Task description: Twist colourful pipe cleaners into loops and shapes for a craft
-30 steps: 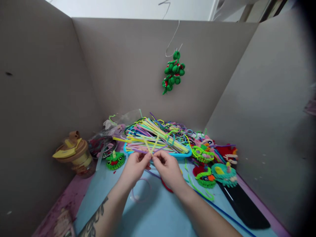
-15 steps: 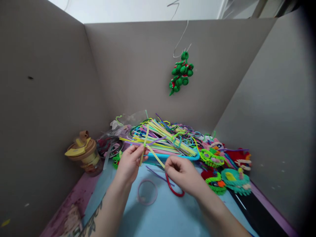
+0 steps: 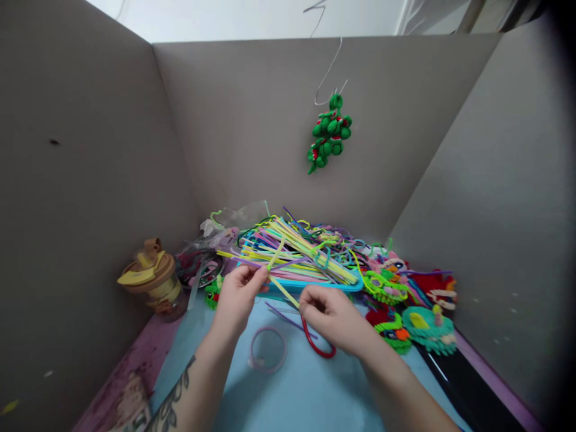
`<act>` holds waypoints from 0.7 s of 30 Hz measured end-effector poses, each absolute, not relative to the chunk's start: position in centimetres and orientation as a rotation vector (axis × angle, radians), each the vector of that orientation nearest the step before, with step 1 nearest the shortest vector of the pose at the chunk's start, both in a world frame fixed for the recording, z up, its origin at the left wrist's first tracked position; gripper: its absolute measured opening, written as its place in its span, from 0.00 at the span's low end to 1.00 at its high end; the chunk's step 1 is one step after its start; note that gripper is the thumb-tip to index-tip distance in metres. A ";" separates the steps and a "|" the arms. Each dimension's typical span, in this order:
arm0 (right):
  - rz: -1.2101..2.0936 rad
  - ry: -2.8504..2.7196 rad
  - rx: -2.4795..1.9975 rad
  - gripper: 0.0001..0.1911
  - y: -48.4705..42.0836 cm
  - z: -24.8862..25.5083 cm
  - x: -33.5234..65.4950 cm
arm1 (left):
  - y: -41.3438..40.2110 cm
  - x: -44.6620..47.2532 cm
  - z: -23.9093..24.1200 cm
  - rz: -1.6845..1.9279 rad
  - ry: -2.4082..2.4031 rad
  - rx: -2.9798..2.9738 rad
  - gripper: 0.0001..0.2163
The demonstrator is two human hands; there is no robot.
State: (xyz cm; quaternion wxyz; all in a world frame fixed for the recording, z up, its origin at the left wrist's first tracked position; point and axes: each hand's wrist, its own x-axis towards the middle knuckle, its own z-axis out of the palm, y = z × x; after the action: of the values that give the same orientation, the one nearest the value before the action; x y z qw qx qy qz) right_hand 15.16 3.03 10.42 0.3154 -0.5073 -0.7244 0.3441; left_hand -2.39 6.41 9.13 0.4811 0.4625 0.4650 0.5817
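Observation:
My left hand (image 3: 245,291) pinches crossed yellow and purple pipe cleaners where they meet. One yellow pipe cleaner (image 3: 284,292) runs from that crossing down to my right hand (image 3: 326,312), whose closed fingers grip its lower end. Another yellow piece (image 3: 278,252) sticks up past my left thumb, and purple ends reach out to both sides. Below my right hand lie red-handled scissors (image 3: 321,353), partly covered by the hand. A loose purple pipe cleaner (image 3: 288,319) rests on the blue mat (image 3: 288,396), close to a pink ring (image 3: 269,371) that looks like a tape roll.
Behind my hands a blue tray (image 3: 315,286) overflows with pipe cleaners (image 3: 310,246). A brown-lidded cup (image 3: 157,276) stands at left. Finished fuzzy figures (image 3: 389,330) lie at right. Grey panels (image 3: 252,120) enclose three sides, and a green fuzzy ornament (image 3: 330,135) hangs from a wire.
The upright yellow piece in my left hand has tilted to the right, and the purple piece has turned with it. My right hand keeps its grip, nearly still.

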 end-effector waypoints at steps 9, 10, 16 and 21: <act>1.407 -1.634 -1.023 0.08 3.3 9.9 15.4 | 6.6 -2.3 9.5 1.613 0.971 0.668 0.14; 1.434 -1.484 -0.952 0.09 3.2 9.9 15.4 | 6.5 -2.2 9.7 1.594 0.961 0.646 0.14; 0.945 -1.119 -0.847 0.06 2.4 9.8 13.9 | 4.3 0.1 10.3 1.339 0.897 0.677 0.13; 0.681 -1.145 -0.876 0.02 2.0 9.9 13.3 | 3.5 0.9 10.6 1.327 0.907 0.712 0.13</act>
State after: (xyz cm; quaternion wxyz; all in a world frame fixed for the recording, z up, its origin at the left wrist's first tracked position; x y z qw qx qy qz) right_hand 13.26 2.02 9.86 0.6988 -0.3929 -0.5139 0.3055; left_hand 0.85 3.52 10.63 0.6379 0.3119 0.3973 0.5813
